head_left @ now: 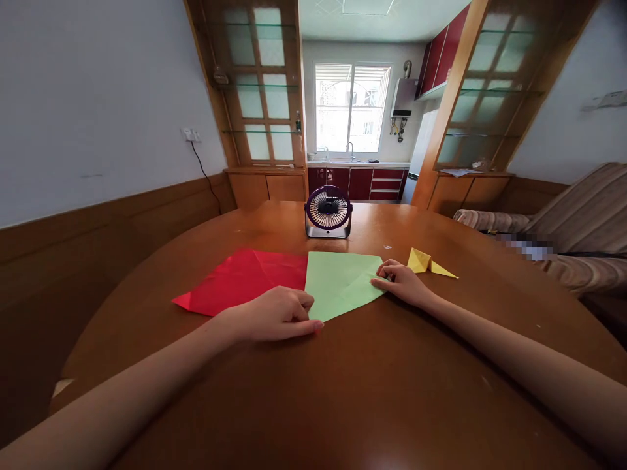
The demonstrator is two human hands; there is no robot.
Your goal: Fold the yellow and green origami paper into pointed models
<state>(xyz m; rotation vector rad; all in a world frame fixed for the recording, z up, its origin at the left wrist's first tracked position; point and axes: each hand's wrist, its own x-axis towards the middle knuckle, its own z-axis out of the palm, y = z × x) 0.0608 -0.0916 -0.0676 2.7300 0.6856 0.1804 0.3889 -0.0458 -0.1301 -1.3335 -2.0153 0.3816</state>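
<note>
A light green sheet of paper (343,281) lies on the table in front of me, faint creases showing near its right side. My left hand (284,314) is at its lower left corner, fingers curled and thumb stretched along the near edge. At the right edge my right hand (400,282) pinches the green paper between thumb and fingers. A red sheet of paper (245,277) with crease lines lies to the left, meeting the green one and partly covered by my left hand. Beyond my right hand sits a folded yellow paper piece (420,261) with pointed ends.
A small purple and black desk fan (328,210) stands behind the papers on the round wooden table (343,391). To the right is a striped sofa (582,222). Wooden shelves (259,85) and a kitchen with a window (350,108) lie beyond.
</note>
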